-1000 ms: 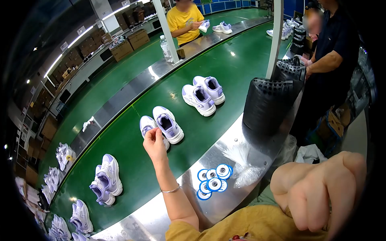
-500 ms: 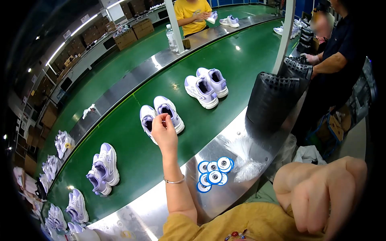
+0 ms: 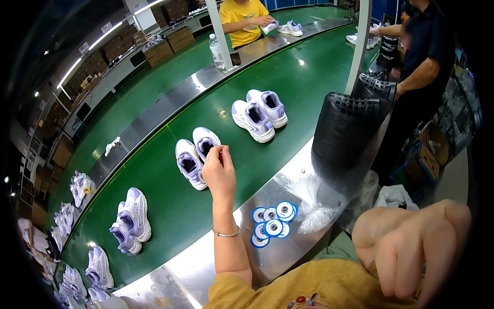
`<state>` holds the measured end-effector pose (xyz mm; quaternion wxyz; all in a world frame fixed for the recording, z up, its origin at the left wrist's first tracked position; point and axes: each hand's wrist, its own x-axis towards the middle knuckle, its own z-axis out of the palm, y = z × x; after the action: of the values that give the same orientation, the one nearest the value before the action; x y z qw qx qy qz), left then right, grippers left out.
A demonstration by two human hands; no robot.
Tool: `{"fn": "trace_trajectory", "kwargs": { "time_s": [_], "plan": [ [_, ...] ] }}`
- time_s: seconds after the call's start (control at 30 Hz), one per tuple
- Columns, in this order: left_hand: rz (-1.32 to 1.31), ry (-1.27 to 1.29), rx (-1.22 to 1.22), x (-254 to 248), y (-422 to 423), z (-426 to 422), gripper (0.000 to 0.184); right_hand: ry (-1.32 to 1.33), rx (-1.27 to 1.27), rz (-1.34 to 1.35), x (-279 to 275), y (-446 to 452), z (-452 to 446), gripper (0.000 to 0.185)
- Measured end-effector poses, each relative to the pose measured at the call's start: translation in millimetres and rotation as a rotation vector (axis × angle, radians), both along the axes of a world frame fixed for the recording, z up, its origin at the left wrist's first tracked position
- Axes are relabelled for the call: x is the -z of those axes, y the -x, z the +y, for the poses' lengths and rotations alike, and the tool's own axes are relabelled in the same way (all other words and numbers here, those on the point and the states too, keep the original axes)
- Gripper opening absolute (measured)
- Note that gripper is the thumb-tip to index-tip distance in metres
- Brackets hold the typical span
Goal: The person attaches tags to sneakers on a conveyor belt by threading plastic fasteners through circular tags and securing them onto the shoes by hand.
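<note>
My left hand (image 3: 220, 177), with a bracelet on its wrist, is over the heel of the right shoe in a white and lilac pair of sneakers (image 3: 188, 160) on the green conveyor belt (image 3: 175, 221). Its thumb and fingers are pinched together; whatever they hold is too small or hidden. Close to the camera, my right hand (image 3: 411, 252) is curled up at the lower right, its inside hidden. Below the left hand's side of the belt, several round blue-and-white tags (image 3: 273, 227) lie on the metal ledge beside a clear plastic bundle (image 3: 314, 216).
Another pair of sneakers (image 3: 259, 116) stands further up the belt, and one more pair (image 3: 130, 221) lower left. Black perforated containers (image 3: 345, 129) stand at the right by a white post (image 3: 360, 46). A person in yellow (image 3: 242, 23) and one in dark clothes (image 3: 429, 56) are across and right.
My left hand has shifted right, from between the two shoes to the right shoe's heel. My right hand stays curled. The person in dark clothes has stretched out an arm.
</note>
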<state>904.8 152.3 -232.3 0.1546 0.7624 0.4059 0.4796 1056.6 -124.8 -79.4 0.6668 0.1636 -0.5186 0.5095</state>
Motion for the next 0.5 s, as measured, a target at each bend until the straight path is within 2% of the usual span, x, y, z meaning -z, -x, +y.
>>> {"fn": "trace_trajectory", "kwargs": {
  "time_s": [0.5],
  "plan": [
    [-0.023, 0.012, 0.025, -4.0, -12.9, -2.2, 0.013, -0.014, 0.028, 0.007, 1.7, -14.8, -6.4, 0.015]
  ]
}}
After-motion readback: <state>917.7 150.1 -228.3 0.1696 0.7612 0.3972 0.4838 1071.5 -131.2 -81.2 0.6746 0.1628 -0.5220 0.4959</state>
